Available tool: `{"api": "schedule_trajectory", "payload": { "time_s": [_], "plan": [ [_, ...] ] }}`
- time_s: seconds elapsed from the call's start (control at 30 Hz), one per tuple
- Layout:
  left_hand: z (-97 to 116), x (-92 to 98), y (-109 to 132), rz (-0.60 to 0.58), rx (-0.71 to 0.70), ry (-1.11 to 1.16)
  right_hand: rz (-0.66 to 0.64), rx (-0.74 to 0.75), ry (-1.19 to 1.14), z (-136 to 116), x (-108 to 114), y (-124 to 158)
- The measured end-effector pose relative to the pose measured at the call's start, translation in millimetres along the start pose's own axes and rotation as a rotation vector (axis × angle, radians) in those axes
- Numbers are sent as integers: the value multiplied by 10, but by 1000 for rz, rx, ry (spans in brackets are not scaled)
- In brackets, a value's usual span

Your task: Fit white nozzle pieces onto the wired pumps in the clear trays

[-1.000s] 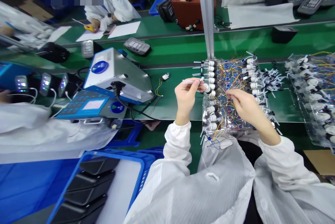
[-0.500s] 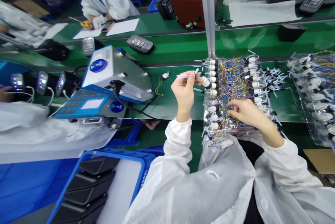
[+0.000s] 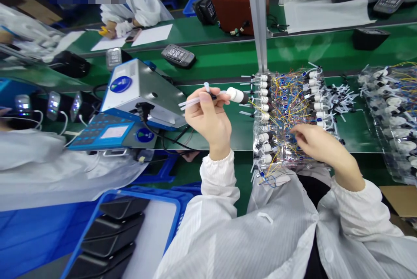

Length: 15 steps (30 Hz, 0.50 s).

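Observation:
My left hand (image 3: 210, 116) is closed on a small white cylindrical part (image 3: 235, 95) with a black collar and thin white plastic tubes, held above the bench. Yellow wires run from the part's collar toward the clear plastic tray (image 3: 288, 159). That tray holds two columns of similar white parts, with a tangle of coloured wires (image 3: 286, 105) between them. Over the wires, near the tray's middle, is my right hand (image 3: 317, 144). Its fingers are bent together at the wires; what they pinch is too small to make out.
To the right lie a heap of black-and-white pieces (image 3: 342, 98) and another filled tray (image 3: 391, 140). A metal post (image 3: 259, 22) rises behind the first tray. Boxy instruments (image 3: 143, 96) stand at left, above a blue crate (image 3: 176, 205). Co-workers in white coats sit across and at left.
My left hand has moved left, drawing the white part away from the tray, with its wires trailing. My right hand has shifted slightly right, its fingers drawn closer together.

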<state>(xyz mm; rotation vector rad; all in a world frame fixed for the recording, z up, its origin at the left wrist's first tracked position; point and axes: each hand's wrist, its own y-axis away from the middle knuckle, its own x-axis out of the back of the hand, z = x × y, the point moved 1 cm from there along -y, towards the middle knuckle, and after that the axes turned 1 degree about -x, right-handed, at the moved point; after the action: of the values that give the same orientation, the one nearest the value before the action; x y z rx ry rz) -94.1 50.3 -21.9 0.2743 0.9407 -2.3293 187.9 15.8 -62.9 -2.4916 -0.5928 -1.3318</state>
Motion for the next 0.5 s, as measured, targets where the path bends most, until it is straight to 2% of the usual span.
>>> {"api": "schedule_trajectory", "payload": {
  "time_s": [0.07,0.13,0.23,0.3,0.43,0.5],
  "plan": [
    [134,-17,-26,1,-43,40,163,7,-66,-66,70,-27],
    [260,-48,-55,11,-83,78,239,51,-121,-149,56,-86],
    [425,-88,-109,38,-202,141,142,167,-149,-266,-130,-214],
    [511,-77,-150,42,-272,187,103,185,-163,-315,-297,-304],
    [661,125,-211,10,-278,305,288,65,-212,-327,-507,-460],
    [746,326,-207,23,-191,353,326,44,-195,-313,-520,-516]
  ]
}}
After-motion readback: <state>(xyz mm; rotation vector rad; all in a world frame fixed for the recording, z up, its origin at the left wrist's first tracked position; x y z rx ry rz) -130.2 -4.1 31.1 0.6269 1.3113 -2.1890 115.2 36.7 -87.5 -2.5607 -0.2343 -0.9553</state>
